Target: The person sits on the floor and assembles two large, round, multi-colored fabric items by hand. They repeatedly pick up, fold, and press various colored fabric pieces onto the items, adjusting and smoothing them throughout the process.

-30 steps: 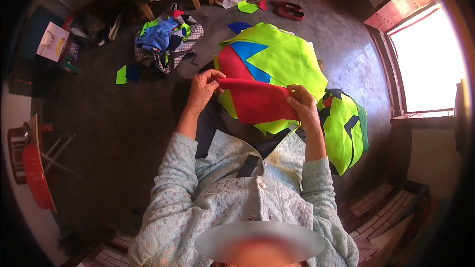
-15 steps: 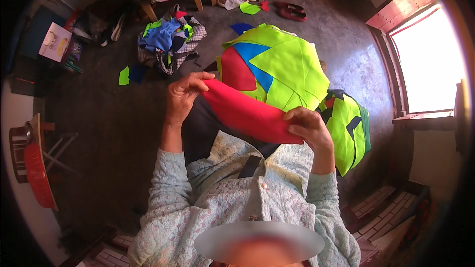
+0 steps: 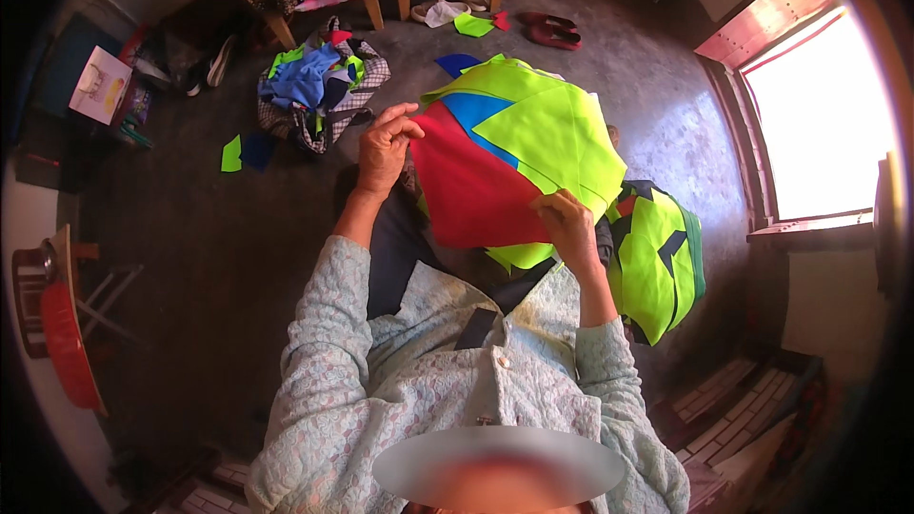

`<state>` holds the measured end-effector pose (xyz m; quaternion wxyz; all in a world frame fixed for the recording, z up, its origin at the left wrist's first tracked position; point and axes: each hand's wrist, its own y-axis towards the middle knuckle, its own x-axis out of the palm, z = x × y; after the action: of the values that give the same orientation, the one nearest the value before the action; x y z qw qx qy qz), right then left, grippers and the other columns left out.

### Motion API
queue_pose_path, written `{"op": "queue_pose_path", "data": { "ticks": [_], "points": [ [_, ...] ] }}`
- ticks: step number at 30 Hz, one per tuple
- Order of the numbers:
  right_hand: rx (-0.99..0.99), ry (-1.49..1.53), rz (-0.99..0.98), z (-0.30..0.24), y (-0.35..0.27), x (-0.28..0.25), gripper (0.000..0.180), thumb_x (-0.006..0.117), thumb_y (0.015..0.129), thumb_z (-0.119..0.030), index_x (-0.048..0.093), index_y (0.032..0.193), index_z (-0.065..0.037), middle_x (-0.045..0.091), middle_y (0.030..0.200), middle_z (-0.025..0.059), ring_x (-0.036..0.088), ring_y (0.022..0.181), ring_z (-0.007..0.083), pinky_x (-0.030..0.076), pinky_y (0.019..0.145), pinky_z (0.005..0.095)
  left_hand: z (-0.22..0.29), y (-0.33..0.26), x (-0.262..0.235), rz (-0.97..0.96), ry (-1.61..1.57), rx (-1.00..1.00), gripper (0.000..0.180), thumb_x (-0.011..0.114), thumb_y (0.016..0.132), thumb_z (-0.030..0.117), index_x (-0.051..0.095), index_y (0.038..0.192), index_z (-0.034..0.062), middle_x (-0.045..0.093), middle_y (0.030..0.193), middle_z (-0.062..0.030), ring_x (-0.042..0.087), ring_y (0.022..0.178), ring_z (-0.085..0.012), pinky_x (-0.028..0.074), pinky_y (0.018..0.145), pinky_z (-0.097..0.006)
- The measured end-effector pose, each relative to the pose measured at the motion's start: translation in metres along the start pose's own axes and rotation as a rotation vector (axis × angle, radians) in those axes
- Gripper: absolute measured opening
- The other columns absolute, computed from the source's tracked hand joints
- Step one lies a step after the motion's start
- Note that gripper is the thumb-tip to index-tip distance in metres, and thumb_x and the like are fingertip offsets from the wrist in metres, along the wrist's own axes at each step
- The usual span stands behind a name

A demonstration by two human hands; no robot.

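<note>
Red cloth [image 3: 476, 181] | smooth, angular | left fingers [image 3: 391, 124] pinch corner | right fingers [image 3: 562, 207] pinch edge

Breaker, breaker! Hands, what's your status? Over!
Left grip at upper left corner of red cloth piece, right grip at its right edge. Cloth spread out between them. Blue cloth piece alongside, not blocking. Over.

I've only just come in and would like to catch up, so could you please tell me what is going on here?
A person is handling a red cloth, with the left hand at its upper left corner and the right hand at its right edge. The cloth is spread out over the near left part of a yellow-green cloth pile. A second bundle sits to the right, and a checked bag full of scraps stands on the floor beyond, to the left.
</note>
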<state>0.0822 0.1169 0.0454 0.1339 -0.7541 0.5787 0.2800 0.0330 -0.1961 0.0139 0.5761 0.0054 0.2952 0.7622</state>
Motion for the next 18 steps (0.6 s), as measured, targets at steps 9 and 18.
{"op": "queue_pose_path", "data": {
  "ticks": [9, 18],
  "points": [
    [-0.021, -0.077, 0.078, -0.002, 0.003, 0.007, 0.015, 0.063, 0.084, 0.000, 0.071, 0.096, -0.005, 0.063, 0.083, 0.0086, 0.062, 0.074, 0.0202, 0.048, 0.069, 0.0292, -0.019, 0.018, 0.012, 0.025, 0.261, 0.106, 0.026, 0.056, 0.076, -0.013, 0.070, 0.086, 0.0069, 0.064, 0.121, -0.0103, 0.064, 0.105, -0.0270, 0.053, 0.085, -0.034],
    [-0.055, -0.118, 0.119, 0.003, -0.002, 0.004, 0.014, 0.065, 0.084, -0.007, 0.072, 0.095, -0.010, 0.063, 0.086, 0.0087, 0.065, 0.077, 0.0267, 0.051, 0.068, 0.0346, 0.009, 0.003, 0.016, 0.146, 0.474, 0.255, 0.028, 0.062, 0.083, 0.006, 0.064, 0.111, 0.0079, 0.054, 0.135, -0.0143, 0.052, 0.121, -0.0343, 0.043, 0.100, -0.042]
  ]
}}
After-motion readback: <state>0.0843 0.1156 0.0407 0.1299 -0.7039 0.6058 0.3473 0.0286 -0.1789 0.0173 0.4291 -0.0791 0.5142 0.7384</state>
